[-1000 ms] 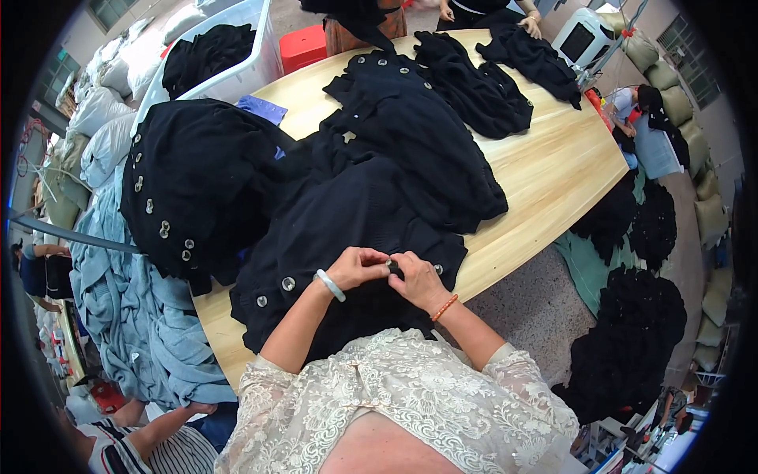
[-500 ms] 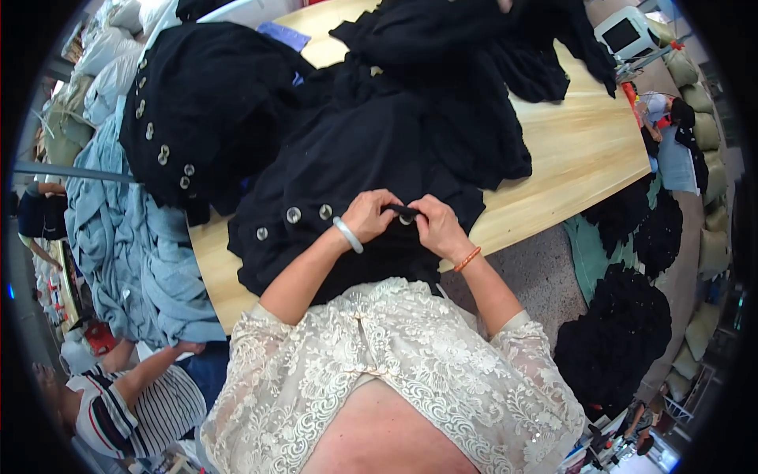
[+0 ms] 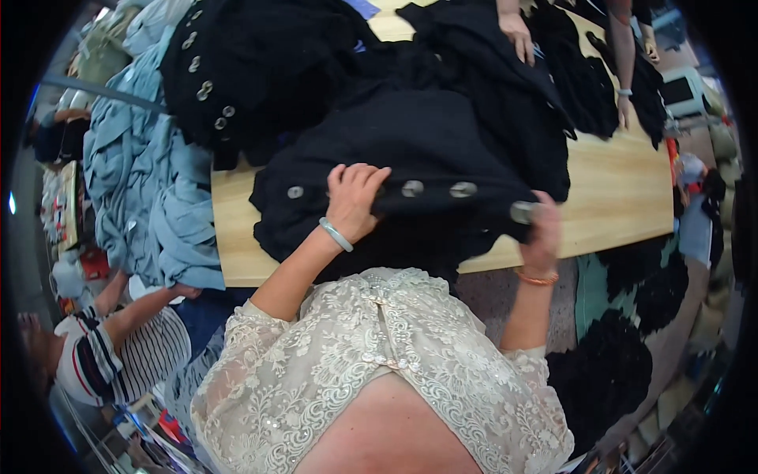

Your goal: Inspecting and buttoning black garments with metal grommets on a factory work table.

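A black garment [image 3: 442, 150] with a row of large silver buttons lies spread across the near edge of a light wooden table [image 3: 624, 197]. My left hand [image 3: 355, 197], with a pale bangle at the wrist, presses down on the garment's front edge between two buttons. My right hand [image 3: 541, 229], with an orange band at the wrist, grips the garment's right end by a silver button and is blurred by motion.
A second black buttoned garment [image 3: 253, 71] is piled at the table's far left. Light blue cloth [image 3: 142, 174] hangs left of the table. Another person's hands [image 3: 517, 31] work on black clothes at the far side. A person in a striped top [image 3: 126, 355] crouches at lower left.
My hands were together at one button in the garment's middle. They have moved apart: the left stays on the front edge, the right has swept out to the garment's right end.
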{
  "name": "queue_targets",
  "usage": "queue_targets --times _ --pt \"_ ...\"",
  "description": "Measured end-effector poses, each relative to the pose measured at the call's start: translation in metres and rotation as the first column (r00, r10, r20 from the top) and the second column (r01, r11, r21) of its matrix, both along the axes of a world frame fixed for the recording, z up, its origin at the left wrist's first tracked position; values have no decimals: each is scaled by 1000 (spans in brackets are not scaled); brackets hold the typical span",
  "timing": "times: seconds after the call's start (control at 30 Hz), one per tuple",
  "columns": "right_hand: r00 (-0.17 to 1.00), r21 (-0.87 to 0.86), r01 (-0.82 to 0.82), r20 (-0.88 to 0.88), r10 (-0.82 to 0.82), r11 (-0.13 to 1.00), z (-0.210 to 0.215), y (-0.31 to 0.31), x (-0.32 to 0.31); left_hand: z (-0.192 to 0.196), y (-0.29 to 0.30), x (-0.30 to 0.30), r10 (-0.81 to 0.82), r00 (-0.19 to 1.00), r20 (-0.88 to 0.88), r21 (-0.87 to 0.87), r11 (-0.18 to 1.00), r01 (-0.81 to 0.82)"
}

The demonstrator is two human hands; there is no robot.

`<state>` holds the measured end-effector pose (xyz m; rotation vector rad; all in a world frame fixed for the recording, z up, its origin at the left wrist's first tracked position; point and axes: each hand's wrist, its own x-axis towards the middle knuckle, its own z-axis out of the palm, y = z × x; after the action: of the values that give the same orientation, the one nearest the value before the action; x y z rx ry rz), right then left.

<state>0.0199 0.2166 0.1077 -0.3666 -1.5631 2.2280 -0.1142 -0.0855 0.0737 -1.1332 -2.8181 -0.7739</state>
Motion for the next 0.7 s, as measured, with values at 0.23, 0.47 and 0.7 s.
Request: queue_targets --times 0.23,0.47,0.7 --pt "964 385 9 243 -111 923 25 45 -28 30 -9 10 7 921 389 416 891 -182" --pt "881 858 -339 145 450 386 24 -69 -58 118 57 48 -702 704 109 864 417 283" --pt "893 657 -421 181 411 625 38 -35 -38 132 45 12 -442 897 -9 448 800 399"
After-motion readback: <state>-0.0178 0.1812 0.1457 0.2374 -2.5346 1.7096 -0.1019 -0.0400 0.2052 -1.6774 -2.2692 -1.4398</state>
